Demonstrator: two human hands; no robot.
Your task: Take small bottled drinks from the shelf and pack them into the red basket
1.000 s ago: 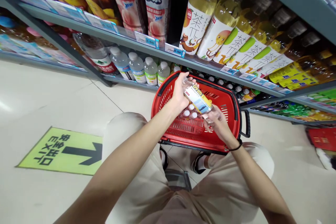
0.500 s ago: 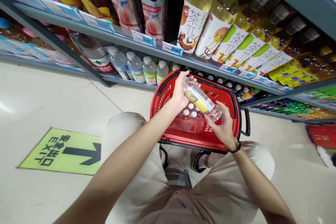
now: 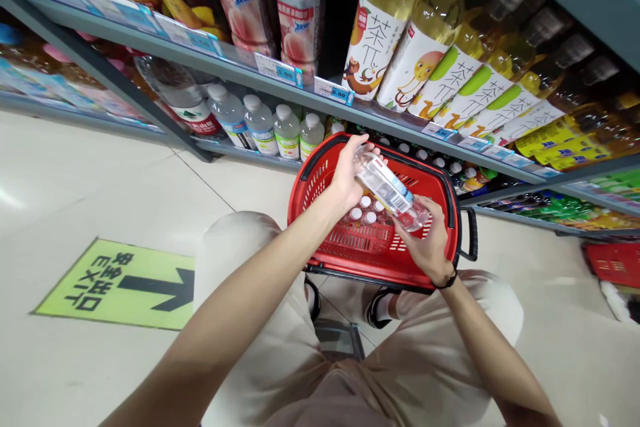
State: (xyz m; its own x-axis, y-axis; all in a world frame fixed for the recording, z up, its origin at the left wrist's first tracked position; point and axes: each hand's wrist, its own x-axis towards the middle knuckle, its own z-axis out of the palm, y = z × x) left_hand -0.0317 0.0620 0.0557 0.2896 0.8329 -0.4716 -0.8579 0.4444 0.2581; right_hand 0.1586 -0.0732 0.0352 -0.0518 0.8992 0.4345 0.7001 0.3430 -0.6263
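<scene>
Between my hands, above the basket, a clear plastic bottle point(image 3: 389, 185) lies tilted, its label with a barcode turned upward. My left hand point(image 3: 350, 173) is closed around the upper left end, where the cap is hidden. At the lower right end, the fingers and thumb of my right hand point(image 3: 429, 240) grip the bottle's base. Below it stands the red shopping basket point(image 3: 345, 253) with black rim and handle. Inside, several small bottles with white caps point(image 3: 369, 217) are grouped together, partly covered by the held bottle.
A grey shelf rack point(image 3: 225, 60) runs behind the basket. Tall tea bottles point(image 3: 373, 47) fill its upper level, and white-capped bottles point(image 3: 260, 125) stand on the lower one. A green exit sign point(image 3: 115, 283) is on the floor at left. My knees flank the basket.
The bottle has been rolled about its length in my hands: the yellow label part has turned away and the barcode side now faces up. Both hands keep hold of it.
</scene>
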